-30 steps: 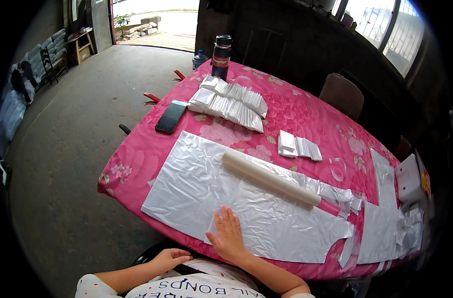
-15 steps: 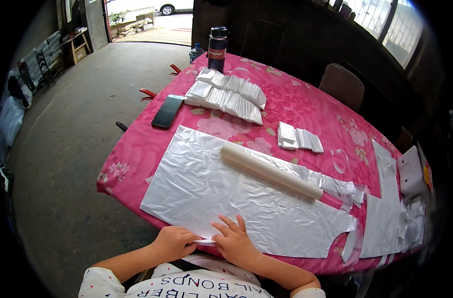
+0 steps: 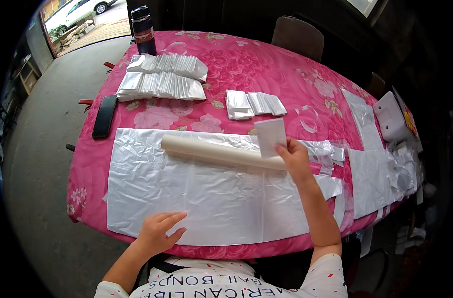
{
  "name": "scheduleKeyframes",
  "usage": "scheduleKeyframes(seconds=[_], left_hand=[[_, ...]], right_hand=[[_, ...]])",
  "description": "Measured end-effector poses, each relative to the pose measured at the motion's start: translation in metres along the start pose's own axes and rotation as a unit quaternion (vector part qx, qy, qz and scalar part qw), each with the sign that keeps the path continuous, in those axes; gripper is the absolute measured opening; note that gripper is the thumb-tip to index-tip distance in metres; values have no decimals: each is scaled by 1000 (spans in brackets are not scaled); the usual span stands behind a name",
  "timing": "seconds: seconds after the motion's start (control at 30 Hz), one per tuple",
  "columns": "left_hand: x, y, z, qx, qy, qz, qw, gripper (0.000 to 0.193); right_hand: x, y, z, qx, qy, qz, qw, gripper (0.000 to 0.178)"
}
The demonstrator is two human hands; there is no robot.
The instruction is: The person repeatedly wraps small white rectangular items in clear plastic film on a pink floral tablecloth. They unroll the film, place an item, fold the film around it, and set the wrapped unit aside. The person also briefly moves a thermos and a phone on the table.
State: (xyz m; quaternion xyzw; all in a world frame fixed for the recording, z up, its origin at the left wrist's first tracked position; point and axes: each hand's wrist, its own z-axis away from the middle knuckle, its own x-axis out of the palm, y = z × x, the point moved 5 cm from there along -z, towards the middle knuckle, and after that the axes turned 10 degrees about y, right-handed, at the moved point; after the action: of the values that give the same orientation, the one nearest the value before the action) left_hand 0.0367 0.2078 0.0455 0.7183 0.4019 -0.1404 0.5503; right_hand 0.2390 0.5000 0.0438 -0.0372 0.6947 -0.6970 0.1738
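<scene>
My right hand (image 3: 297,158) is raised over the far edge of the plastic sheeting, pinching a folded white plastic bag (image 3: 270,136) by its lower right corner. Just beyond it lies a small row of folded white bags (image 3: 254,104). My left hand (image 3: 162,232) rests over the near left part of the shiny white plastic sheeting (image 3: 226,208), fingers apart and nothing in them. Across that sheeting lies a long cream-coloured tube (image 3: 211,150), its right end hidden behind my right hand and the bag.
A pink flowered cloth (image 3: 241,59) covers the table. Far left are a larger stack of folded bags (image 3: 162,79), a phone (image 3: 104,116) and a dark bottle (image 3: 143,32). More white plastic (image 3: 370,184) and a white box (image 3: 391,116) sit at the right.
My hands have come apart from their place at the near edge. The right one has lifted a folded bag towards the small row; the left has let go. The view has turned right.
</scene>
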Motion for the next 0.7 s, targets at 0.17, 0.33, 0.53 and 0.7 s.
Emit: scheduleKeyframes(seconds=[0.17,0.33,0.53,0.7], left_hand=[[12,1,-4,10,-9,4,1000,35],[12,-6,5,-12,-18,-6,1000,34],[14,-14,12,-13,-10,-3,1000,31],[39,-5,5,60,-73,3,995,39]], right_hand=[[-29,22,-146,-107,94,31,989,29],[-27,42,-181,-168,179,512,823,56],[-2,8,-99,-270,2,354,895,47],[17,6,26,-306,-177,365,861,51]])
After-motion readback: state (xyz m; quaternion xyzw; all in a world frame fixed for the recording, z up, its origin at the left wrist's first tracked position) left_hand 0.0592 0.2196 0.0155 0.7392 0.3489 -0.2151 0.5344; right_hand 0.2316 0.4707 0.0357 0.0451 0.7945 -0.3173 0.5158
